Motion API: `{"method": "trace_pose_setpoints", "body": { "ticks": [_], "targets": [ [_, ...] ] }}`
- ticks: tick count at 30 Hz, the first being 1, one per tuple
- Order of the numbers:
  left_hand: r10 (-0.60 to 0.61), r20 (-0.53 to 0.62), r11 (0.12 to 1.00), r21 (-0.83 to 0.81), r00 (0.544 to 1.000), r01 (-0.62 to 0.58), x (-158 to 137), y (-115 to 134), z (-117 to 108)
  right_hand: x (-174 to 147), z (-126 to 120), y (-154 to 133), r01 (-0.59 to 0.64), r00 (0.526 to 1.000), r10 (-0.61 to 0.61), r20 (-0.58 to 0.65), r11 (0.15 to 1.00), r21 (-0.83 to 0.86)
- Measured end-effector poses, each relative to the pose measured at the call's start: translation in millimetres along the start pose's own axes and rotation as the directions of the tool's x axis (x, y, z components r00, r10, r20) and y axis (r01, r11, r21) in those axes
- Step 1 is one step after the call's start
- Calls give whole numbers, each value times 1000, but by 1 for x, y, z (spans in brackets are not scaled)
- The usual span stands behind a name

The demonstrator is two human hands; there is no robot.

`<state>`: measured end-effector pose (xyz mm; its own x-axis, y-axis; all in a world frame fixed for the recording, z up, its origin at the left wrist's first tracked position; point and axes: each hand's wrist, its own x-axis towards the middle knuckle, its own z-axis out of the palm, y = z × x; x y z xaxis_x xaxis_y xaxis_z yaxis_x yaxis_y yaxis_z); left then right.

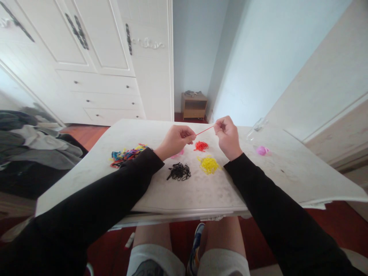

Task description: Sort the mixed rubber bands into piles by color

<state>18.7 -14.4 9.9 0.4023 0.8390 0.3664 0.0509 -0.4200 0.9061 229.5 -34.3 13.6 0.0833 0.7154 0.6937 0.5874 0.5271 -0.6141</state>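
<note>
A thin red rubber band [204,131] is stretched taut between my two hands above the table. My left hand [178,140] pinches its left end, and my right hand [227,136] pinches the other end, slightly higher. Below the band lies a small heap of red rubber bands [201,146]. Nearer to me are a heap of black rubber bands [179,172] and a heap of yellow rubber bands [209,165]. Pink bands [178,154] show partly behind my left hand. A mixed-colour pile [126,154] lies by my left sleeve, which covers part of it.
The white table [218,195] carries a pink bundle [262,150] and a clear plastic item [257,128] at the right. Clothes [43,145] are heaped beyond the left edge. A white wardrobe [115,88] and a small wooden cabinet [194,106] stand behind.
</note>
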Motion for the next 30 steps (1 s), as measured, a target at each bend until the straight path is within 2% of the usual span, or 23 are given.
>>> {"method": "trace_pose_setpoints", "body": {
  "ticks": [2, 5, 7, 10, 13, 19, 24, 30],
  "targets": [
    [6, -20, 1000, -15, 1000, -6, 0, -1, 0, -4, 5, -8, 57, 993, -60, 99, 998, 37],
    [18, -15, 1000, -3, 1000, -18, 0, -2, 0, -6, 8, -12, 77, 970, -89, 227, 995, 61],
    [21, -21, 1000, 9, 1000, -21, 0, -3, 0, -5, 6, -9, 54, 970, -67, 234, 997, 62],
    [17, -46, 1000, 11, 999, -16, -1, -3, -1, 2, -3, -1, -20, 988, 13, 152, 999, 47],
    [10, -55, 1000, 0, 998, -10, -1, -2, -3, 8, -13, 11, -70, 992, 75, 102, 996, -56],
    [10, -74, 1000, 20, 997, -8, 2, -5, -9, 8, -14, 27, -57, 965, 124, 232, 960, -274],
    [-12, -81, 999, 29, 997, 14, 6, -9, -13, 5, -9, 30, -46, 938, 155, 309, 942, -334],
    [-39, -95, 998, 47, 995, 43, 7, -7, -19, 5, -10, 29, -76, 870, 242, 429, 926, -370]
  ]
}}
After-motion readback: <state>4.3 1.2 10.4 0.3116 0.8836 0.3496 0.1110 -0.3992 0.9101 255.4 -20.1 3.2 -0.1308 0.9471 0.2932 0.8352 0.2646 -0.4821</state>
